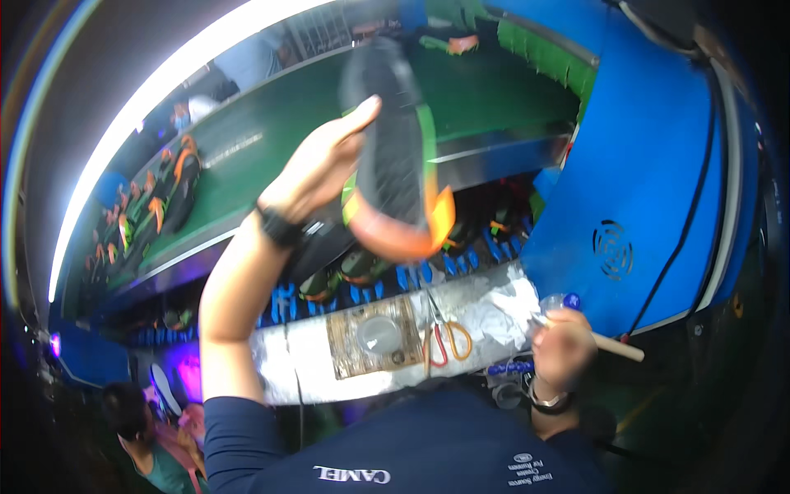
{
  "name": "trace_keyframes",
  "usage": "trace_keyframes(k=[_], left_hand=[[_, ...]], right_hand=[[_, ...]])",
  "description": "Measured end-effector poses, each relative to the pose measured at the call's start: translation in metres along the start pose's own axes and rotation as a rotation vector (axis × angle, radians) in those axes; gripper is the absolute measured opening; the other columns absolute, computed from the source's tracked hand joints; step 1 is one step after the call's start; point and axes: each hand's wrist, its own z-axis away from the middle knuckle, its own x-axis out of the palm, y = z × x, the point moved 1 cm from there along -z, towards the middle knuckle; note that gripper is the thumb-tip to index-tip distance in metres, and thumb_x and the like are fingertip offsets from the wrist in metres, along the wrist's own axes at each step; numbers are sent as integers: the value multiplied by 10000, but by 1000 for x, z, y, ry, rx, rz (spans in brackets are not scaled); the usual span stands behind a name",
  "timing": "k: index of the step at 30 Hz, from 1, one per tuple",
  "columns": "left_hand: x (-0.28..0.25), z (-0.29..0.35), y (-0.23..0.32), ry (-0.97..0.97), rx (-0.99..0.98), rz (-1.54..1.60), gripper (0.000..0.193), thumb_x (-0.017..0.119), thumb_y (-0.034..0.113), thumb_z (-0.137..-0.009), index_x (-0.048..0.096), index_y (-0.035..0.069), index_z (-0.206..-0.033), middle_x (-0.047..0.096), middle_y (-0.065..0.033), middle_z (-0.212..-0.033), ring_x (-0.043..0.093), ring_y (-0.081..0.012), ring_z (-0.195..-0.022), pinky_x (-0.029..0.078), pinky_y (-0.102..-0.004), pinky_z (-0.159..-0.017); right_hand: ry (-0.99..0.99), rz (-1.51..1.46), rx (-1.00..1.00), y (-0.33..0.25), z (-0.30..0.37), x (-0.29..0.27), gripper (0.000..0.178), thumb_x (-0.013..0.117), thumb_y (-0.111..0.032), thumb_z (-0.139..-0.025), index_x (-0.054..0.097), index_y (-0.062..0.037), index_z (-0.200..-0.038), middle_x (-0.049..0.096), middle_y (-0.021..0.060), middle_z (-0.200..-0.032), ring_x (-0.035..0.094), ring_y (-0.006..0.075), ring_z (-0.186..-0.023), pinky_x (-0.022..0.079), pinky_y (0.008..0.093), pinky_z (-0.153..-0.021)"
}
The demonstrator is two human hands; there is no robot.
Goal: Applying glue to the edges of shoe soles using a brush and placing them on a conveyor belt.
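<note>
My left hand (325, 160) is raised over the near edge of the green conveyor belt and grips a shoe (395, 156), its thumb on the shoe's side. The shoe is blurred, with a dark grey-black middle, bright green edges and an orange end toward me. Low at the right, my right hand (564, 350) is closed round a tool with a pale wooden handle (617, 347); its working end is too blurred to make out. Beside that hand lie crumpled white sheets (510, 306) and a clear container with a blue cap (571, 301).
Scissors (447, 344) and a round clear dish (379, 335) on a stained brown board (337, 350) lie on the white bench (309, 375). More shoes (177, 189) stand on the conveyor belt (288, 123). A blue machine housing (650, 189) rises at the right. Another person (152, 436) is at lower left.
</note>
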Motion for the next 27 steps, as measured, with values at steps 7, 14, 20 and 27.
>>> trace_keyframes(k=[7,14,20,27], left_hand=[[3,-171,-27,336,-260,-454,599,616,238,-768,337,-82,-1191,441,-275,-1122,550,-339,-927,514,-399,-725],[-120,33,17,614,-66,-932,491,657,248,-730,467,-54,-1068,591,-164,-901,593,-204,-802,496,-304,-644],[-216,203,82,1518,-65,-1799,708,705,426,-622,428,-58,-1058,547,-213,-973,592,-256,-782,474,-329,-684],[-301,206,107,1273,-443,-1573,838,689,505,-588,408,-51,-1148,516,-280,-1037,522,-286,-1016,394,-292,-867]], right_hand=[[148,65,-17,-13,21,-38,227,525,-181,-825,486,29,-903,437,22,-561,370,62,-439,290,165,-386],[53,27,265,32,26,-27,170,485,-140,-830,498,18,-891,432,22,-534,348,56,-404,275,161,-378],[-172,-42,325,53,11,19,162,499,-121,-824,497,27,-891,440,31,-531,357,62,-395,280,166,-368],[-219,-75,286,56,18,55,169,519,-122,-817,505,29,-891,448,40,-536,374,64,-397,278,170,-367]])
